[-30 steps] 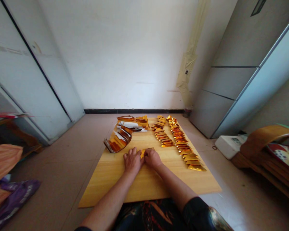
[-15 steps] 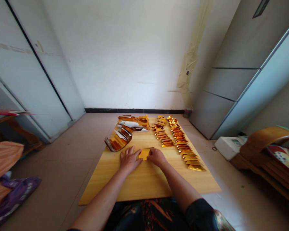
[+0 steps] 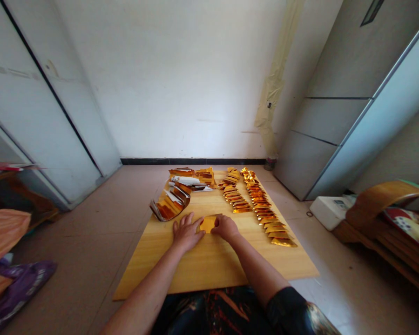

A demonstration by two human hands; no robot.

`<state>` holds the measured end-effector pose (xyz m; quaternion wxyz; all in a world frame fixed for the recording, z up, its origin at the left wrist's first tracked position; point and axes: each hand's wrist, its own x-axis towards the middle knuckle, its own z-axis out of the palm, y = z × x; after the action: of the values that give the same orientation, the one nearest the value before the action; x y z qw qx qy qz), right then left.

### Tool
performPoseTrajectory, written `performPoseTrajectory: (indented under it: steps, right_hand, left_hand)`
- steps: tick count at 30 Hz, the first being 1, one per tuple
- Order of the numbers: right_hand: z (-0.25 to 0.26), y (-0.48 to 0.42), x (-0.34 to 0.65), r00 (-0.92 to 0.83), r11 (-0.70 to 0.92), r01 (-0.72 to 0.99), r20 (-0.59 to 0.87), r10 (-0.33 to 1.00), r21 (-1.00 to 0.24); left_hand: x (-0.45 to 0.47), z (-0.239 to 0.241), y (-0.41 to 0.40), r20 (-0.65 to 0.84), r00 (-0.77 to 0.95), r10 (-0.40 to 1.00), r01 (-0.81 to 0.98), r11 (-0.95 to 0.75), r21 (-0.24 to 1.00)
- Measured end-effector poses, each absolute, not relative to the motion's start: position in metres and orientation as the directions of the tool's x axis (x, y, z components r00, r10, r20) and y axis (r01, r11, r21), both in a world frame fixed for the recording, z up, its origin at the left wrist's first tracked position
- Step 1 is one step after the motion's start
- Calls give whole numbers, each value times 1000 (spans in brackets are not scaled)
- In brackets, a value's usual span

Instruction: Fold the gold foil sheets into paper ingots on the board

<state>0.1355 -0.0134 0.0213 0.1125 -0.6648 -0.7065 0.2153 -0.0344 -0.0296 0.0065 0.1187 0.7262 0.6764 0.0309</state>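
Note:
A small gold foil sheet (image 3: pixel 208 223) lies on the wooden board (image 3: pixel 216 265) between my hands. My left hand (image 3: pixel 185 232) rests flat beside its left edge, fingers stretched out and touching it. My right hand (image 3: pixel 225 228) is curled, fingers pressed on the sheet's right edge. Two rows of folded gold pieces (image 3: pixel 261 207) run along the board's right side. A fanned stack of unfolded gold sheets (image 3: pixel 171 204) sits at the far left of the board.
The board lies on a tiled floor. A grey cabinet (image 3: pixel 335 130) stands at the right, a white box (image 3: pixel 330 211) and a wooden chair (image 3: pixel 380 209) near it. Orange and purple bags (image 3: pixel 10 260) lie at the left. A white wall is ahead.
My hands, bunched together over the sheet a second ago, have spread apart, uncovering more of the gold sheet. The left hand has flattened out.

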Motion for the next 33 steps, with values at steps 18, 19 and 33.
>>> performPoseTrajectory:
  steps: [18,19,33]
  right_hand:
    - [21,-13,169,-75,-24,839,-159,984,-544]
    - [20,-12,170,-78,-21,840,-158,984,-542]
    - [24,-37,171,-449,491,832,208,869,-258]
  left_hand:
    - [-35,6,-27,-134,81,988,973,-50,224]
    - [-35,6,-27,-133,82,988,973,-50,225]
    - [-32,13,-25,-143,79,986,970,-43,238]
